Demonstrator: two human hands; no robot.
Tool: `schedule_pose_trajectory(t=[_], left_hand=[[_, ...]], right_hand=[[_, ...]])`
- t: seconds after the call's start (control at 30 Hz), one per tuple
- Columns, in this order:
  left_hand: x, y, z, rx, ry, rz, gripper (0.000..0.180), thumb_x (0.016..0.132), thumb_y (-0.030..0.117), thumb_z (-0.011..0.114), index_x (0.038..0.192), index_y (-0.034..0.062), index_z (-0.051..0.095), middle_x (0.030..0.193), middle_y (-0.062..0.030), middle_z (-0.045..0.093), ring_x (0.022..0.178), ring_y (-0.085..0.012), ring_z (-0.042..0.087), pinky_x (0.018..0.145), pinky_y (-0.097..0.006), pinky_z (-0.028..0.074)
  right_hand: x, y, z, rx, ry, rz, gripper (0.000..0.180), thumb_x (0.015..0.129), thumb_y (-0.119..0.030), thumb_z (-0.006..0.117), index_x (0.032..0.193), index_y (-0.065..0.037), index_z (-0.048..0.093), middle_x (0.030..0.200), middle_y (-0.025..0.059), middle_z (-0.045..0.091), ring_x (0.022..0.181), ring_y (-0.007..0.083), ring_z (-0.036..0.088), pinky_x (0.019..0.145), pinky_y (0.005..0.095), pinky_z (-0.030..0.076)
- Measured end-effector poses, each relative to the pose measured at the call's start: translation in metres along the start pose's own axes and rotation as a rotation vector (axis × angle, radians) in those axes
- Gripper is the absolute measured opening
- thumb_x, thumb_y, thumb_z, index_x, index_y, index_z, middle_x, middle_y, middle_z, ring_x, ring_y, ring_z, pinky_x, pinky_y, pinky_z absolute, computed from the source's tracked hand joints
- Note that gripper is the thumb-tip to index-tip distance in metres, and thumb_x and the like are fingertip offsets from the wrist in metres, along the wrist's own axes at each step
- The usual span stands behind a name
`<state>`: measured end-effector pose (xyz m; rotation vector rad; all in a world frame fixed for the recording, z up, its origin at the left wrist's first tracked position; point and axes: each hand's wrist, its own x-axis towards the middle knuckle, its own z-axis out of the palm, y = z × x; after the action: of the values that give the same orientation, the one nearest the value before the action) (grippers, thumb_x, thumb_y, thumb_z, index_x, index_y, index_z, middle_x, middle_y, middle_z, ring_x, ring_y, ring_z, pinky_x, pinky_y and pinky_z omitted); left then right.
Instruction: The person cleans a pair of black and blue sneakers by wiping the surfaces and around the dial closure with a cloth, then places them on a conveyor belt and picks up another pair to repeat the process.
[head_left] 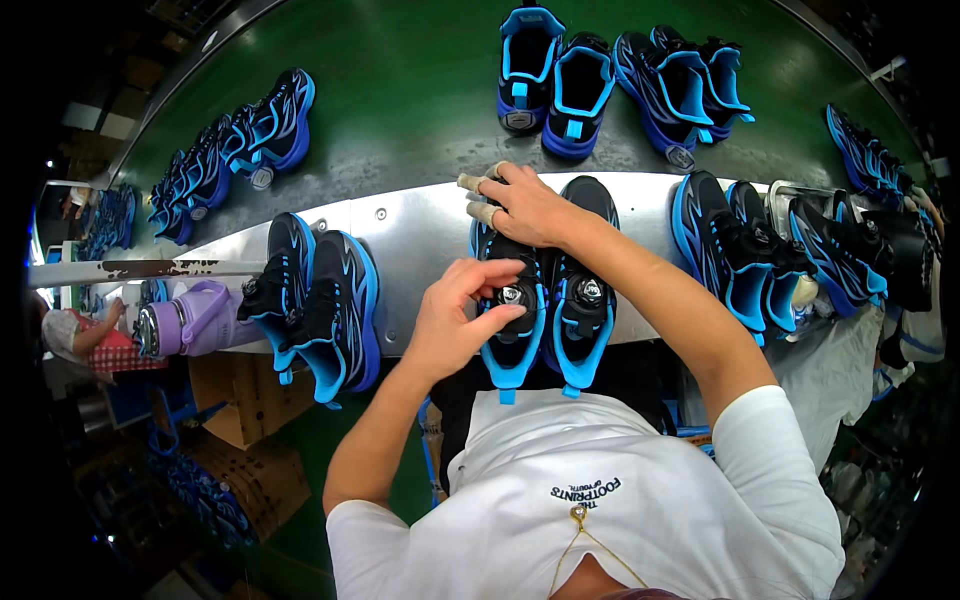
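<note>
Two black-and-blue sneakers stand side by side before me, toes pointing away: a left sneaker (508, 352) and a right sneaker (580, 335), each with a round dial on its tongue. My left hand (462, 312) is at the left sneaker's dial (513, 293), thumb and forefinger apart on either side of it. Whether they touch the dial I cannot tell. Across that sneaker's toe reaches my right hand (530, 208), its fingers stretched leftward and apart, several wearing beige finger cots (484, 212). The hand hides most of the toe.
On the metal ledge (400, 225), a sneaker pair (340, 310) stands left and more sneakers (705, 235) right, by a metal tray (790, 195). Further sneakers (578, 100) are on the green surface (400, 90) beyond. A purple bottle (200, 318) lies left; another person (105, 340) is at far left.
</note>
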<state>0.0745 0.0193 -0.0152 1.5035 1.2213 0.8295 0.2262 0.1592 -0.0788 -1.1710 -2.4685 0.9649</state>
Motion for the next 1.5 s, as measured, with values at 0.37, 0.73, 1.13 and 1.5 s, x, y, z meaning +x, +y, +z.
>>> schedule_pose_trajectory(t=[0.37,0.73,1.13,1.5], left_hand=[[-0.010,0.013,0.029,0.362,0.351,0.004,0.043,0.068,0.024,0.085,0.095,0.0042,0.058,0.095,-0.0092,0.055,0.098,-0.0270,0.048,0.085,-0.038,0.041],[-0.001,-0.007,0.012,0.084,0.013,0.123,0.024,0.076,0.011,0.073,0.097,0.0055,0.064,0.110,-0.0080,0.063,0.114,-0.0242,0.050,0.103,-0.037,0.036],[-0.038,0.027,-0.007,0.493,-0.001,0.366,0.050,0.076,0.021,0.077,0.124,0.0140,0.064,0.121,-0.0150,0.058,0.117,-0.0357,0.051,0.098,-0.045,0.043],[-0.073,0.026,0.082,0.836,0.034,0.187,0.054,0.067,0.015,0.077,0.119,0.0151,0.063,0.095,-0.0132,0.046,0.088,-0.0300,0.051,0.072,-0.038,0.046]], right_hand=[[0.000,-0.005,-0.003,-0.039,-0.025,0.028,0.046,0.097,-0.039,0.052,0.141,-0.023,0.051,0.125,0.0178,0.053,0.113,0.0394,0.048,0.103,0.0453,0.039],[0.001,-0.005,-0.005,-0.034,-0.014,-0.006,0.046,0.095,-0.038,0.054,0.139,-0.022,0.054,0.126,0.0182,0.053,0.115,0.0388,0.047,0.104,0.0459,0.038],[0.003,0.006,0.003,0.023,0.090,-0.071,0.041,0.097,-0.036,0.052,0.134,-0.017,0.058,0.115,0.0190,0.058,0.110,0.0376,0.052,0.101,0.0434,0.040],[-0.032,0.012,-0.049,0.241,0.320,-0.033,0.033,0.098,-0.019,0.048,0.126,-0.012,0.065,0.115,0.0123,0.064,0.111,0.0272,0.059,0.097,0.0348,0.044]])
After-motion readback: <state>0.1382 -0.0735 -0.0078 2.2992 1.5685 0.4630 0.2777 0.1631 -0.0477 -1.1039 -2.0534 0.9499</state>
